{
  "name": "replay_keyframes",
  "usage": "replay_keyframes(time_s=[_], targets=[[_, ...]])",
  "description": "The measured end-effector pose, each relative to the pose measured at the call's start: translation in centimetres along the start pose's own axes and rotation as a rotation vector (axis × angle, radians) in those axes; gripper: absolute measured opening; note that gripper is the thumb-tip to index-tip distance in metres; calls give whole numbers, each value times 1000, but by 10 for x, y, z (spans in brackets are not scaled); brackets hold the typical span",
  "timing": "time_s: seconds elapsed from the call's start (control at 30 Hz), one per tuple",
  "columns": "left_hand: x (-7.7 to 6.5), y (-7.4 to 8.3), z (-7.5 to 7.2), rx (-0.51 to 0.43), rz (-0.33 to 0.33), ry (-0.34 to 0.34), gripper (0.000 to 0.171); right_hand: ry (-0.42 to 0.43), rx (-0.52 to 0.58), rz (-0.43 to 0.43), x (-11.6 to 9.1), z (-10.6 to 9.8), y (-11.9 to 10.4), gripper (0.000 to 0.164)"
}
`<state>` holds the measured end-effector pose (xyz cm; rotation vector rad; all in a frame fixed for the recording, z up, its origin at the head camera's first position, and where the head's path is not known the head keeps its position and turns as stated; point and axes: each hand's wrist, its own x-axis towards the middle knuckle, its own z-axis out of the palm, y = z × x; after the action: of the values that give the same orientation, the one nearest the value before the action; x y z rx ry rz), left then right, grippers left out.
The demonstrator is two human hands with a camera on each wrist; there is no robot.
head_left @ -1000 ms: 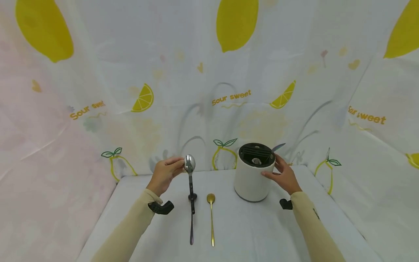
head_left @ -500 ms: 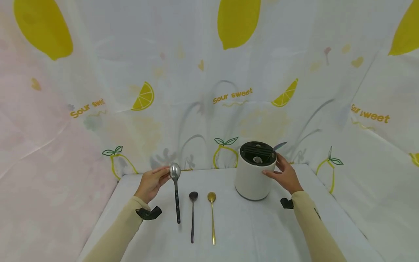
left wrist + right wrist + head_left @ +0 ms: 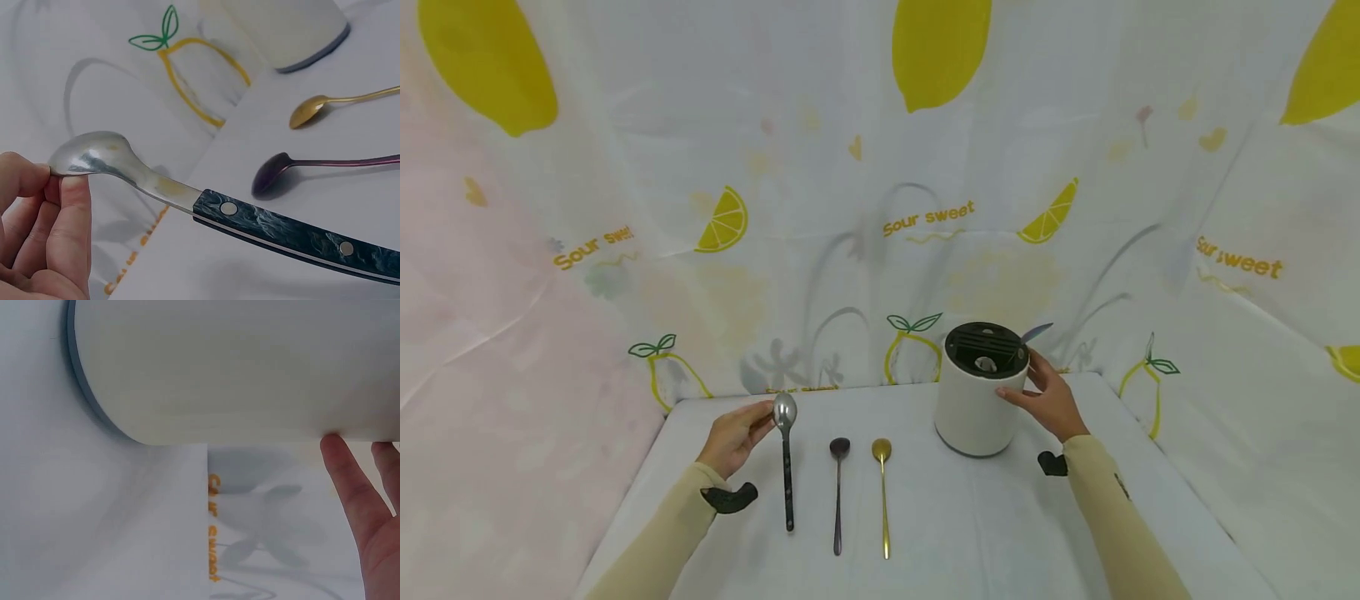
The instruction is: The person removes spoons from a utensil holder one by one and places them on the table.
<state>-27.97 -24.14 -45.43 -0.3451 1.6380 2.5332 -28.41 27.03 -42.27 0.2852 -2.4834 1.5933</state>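
My left hand [image 3: 734, 436] pinches the bowl edge of a silver spoon [image 3: 94, 153] between thumb and fingertips. Its dark marbled handle [image 3: 281, 232] with metal rivets points toward me, over the left part of the table. To its right lie a dark purple-brown spoon [image 3: 838, 492] and a gold spoon [image 3: 884, 500], side by side with bowls pointing away. My right hand [image 3: 1051, 403] holds the right side of a white cylindrical utensil holder [image 3: 973, 412], thumb in front and fingers behind. The right wrist view shows fingertips [image 3: 333, 442] against its wall.
A black slotted top [image 3: 977, 337] covers the holder, with a shiny piece in its front opening. A pointed blade-like piece [image 3: 1037, 332] sticks up at its right edge. White cloth covers the table [image 3: 955, 533], and a lemon-print curtain [image 3: 820, 208] hangs behind it.
My left hand has carried the silver spoon left and nearer to me, from over the dark spoon to beside it. My right hand has kept its hold on the utensil holder.
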Motion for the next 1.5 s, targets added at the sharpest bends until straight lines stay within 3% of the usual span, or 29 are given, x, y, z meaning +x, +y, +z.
replay_keyframes(time_s=[0.23, 0.5, 0.77, 0.87, 1.03, 1.17, 1.5], targets=[[5, -8, -10, 4, -5, 28, 9, -6, -4, 0, 1, 0, 0, 94], [16, -25, -25, -17, -41, 117, 7, -1, -13, 21, 0, 3, 4, 94], [24, -53, -35, 24, -76, 164, 35, 9, -11, 19, -2, 6, 7, 94], [25, -57, -37, 24, -92, 182, 34, 5, -14, 21, -2, 6, 7, 95], [27, -57, -40, -86, -111, 149, 11, 15, -8, 10, -1, 4, 5, 93], [26, -54, -44, -166, -137, 123, 14, 14, 9, 1, 0, 4, 4, 93], [22, -49, -47, -136, -159, 183, 11, 40, -14, 2, 13, 6, 35, 96]])
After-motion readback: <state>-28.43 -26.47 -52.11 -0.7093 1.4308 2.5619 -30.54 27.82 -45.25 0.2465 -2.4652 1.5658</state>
